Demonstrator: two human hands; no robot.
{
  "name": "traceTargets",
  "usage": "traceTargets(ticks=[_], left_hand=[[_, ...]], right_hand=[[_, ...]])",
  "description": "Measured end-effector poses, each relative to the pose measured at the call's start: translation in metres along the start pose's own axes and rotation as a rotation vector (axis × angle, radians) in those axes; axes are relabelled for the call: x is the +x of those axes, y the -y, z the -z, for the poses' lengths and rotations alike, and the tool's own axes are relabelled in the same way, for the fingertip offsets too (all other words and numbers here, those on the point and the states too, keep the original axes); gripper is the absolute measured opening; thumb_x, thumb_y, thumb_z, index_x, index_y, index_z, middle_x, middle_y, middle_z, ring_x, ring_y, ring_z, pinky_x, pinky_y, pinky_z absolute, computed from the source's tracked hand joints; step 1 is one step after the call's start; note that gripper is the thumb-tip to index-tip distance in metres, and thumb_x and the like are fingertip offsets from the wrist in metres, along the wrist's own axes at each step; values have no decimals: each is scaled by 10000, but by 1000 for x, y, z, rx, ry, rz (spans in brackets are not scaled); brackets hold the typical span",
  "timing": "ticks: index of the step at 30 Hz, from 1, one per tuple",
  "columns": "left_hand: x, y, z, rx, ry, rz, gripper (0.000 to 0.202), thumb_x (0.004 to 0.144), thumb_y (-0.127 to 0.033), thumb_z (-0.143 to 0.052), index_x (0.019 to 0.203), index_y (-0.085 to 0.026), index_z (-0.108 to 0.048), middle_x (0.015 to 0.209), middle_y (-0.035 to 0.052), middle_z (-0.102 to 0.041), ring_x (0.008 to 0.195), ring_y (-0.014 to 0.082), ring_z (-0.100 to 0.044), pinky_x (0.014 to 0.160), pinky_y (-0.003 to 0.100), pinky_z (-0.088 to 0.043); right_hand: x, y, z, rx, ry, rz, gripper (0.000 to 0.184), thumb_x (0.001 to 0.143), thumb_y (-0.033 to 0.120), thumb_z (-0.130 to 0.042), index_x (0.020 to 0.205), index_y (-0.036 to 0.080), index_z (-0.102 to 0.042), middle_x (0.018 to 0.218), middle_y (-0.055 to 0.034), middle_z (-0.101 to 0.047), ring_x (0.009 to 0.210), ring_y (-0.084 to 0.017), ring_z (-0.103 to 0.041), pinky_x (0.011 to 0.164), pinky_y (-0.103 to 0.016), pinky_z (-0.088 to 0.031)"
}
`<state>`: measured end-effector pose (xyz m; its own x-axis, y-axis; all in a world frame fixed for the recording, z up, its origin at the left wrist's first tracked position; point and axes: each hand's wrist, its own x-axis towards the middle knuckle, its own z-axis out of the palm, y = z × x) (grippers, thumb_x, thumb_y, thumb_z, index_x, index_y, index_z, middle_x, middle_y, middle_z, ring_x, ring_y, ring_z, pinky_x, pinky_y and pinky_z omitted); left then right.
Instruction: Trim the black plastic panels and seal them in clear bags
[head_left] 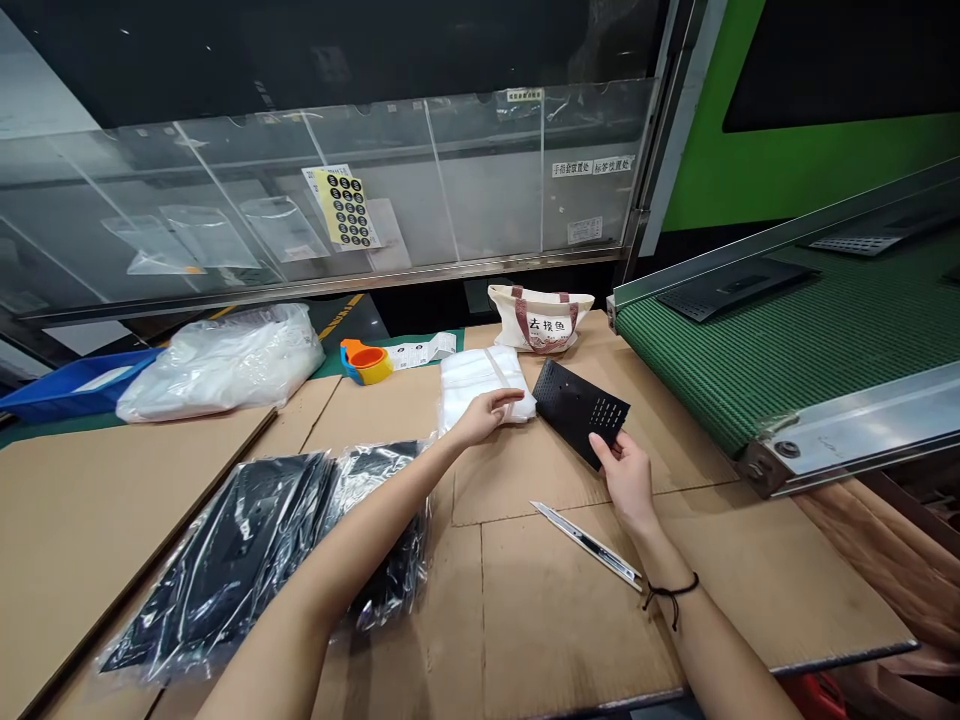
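Note:
My left hand (484, 418) lies with its fingers extended on a white folded bundle (480, 385) tied with a band. My right hand (626, 475) grips the lower corner of a black perforated metal plate (574, 410), which is tilted against the cardboard. A utility knife (589, 543) with a silver blade lies just below my right hand, not touching it. Black panels in clear plastic wrap (240, 560) lie under and to the left of my left forearm.
Cardboard sheets (555, 590) cover the table. At the back stand a canvas tote bag (540, 320), an orange-and-yellow tape dispenser (366, 362), a white plastic bag (225, 365) and a blue tray (75, 388). A green conveyor belt (787, 320) carrying black plates runs along the right.

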<state>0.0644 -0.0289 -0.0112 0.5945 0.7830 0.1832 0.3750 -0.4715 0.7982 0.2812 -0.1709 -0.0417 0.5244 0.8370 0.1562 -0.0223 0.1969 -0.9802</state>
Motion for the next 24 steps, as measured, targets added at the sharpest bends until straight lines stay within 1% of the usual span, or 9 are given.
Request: traceTargets(ticks=[2, 4, 7, 10, 13, 15, 20, 22, 24], left_hand=[[-4, -4, -1, 174, 63, -42, 627, 722, -26, -470, 1329, -166, -541, 1390, 115, -551, 1306, 259, -487, 1108, 438, -365], [-8, -7, -4, 349, 123, -81, 744, 680, 19, -472, 1396, -186, -469, 1429, 115, -511, 1336, 271, -449, 1111, 454, -344], [-12, -10, -10, 588, 186, -139, 757, 717, 15, -494, 1436, -204, -406, 1452, 125, -481, 1381, 288, -379, 1134, 496, -266], [-13, -10, -13, 784, 202, -177, 713, 793, -21, -480, 1468, -211, -346, 1459, 139, -465, 1410, 304, -321, 1145, 529, -193], [-12, -8, -11, 934, 181, -177, 696, 832, -80, -481, 1496, -168, -287, 1433, 200, -468, 1386, 382, -329, 1093, 594, -233], [-12, -9, -8, 1004, 176, -190, 675, 864, -144, -481, 1505, -167, -270, 1409, 212, -487, 1359, 405, -356, 1063, 613, -262], [-10, -11, -5, 1098, 188, -268, 588, 925, -183, -403, 1500, -244, -303, 1427, 166, -486, 1331, 367, -402, 1048, 562, -318], [-9, -10, -7, 1119, 171, -271, 574, 931, -169, -372, 1496, -250, -316, 1430, 176, -479, 1294, 368, -442, 999, 532, -385], [-8, -8, -9, 1133, 149, -254, 584, 923, -131, -341, 1497, -241, -318, 1390, 209, -505, 1189, 358, -534, 897, 483, -466]], right_hand=[[-2, 2, 0, -44, 4, 19, 390, 676, 536, -731, 856, 192, -698, 852, -68, -745, 848, -251, -655, 757, -341, -506], [-4, 3, 1, -79, 1, 33, 368, 698, 534, -716, 850, 199, -698, 830, -64, -744, 847, -251, -655, 757, -335, -504], [-5, 5, 1, -114, -7, 48, 354, 713, 534, -703, 843, 204, -697, 799, -63, -741, 839, -253, -656, 743, -329, -504], [-4, 5, 1, -124, -5, 53, 353, 711, 533, -704, 841, 205, -696, 781, -57, -739, 819, -248, -656, 736, -328, -505], [-4, 6, 1, -119, 9, 53, 354, 713, 529, -706, 846, 202, -698, 804, -58, -742, 812, -243, -654, 744, -328, -502], [-5, 7, 0, -112, 25, 53, 354, 719, 526, -703, 849, 196, -700, 834, -64, -745, 804, -239, -652, 749, -332, -498], [-9, 10, -2, -81, 73, 46, 371, 733, 527, -698, 863, 180, -703, 860, -72, -748, 741, -223, -643, 730, -338, -493], [-9, 12, -3, -62, 80, 42, 382, 725, 533, -705, 867, 178, -705, 857, -72, -750, 733, -220, -644, 715, -333, -494], [-10, 13, -4, -39, 80, 38, 393, 717, 537, -710, 878, 179, -706, 879, -74, -753, 758, -224, -653, 718, -331, -498]])
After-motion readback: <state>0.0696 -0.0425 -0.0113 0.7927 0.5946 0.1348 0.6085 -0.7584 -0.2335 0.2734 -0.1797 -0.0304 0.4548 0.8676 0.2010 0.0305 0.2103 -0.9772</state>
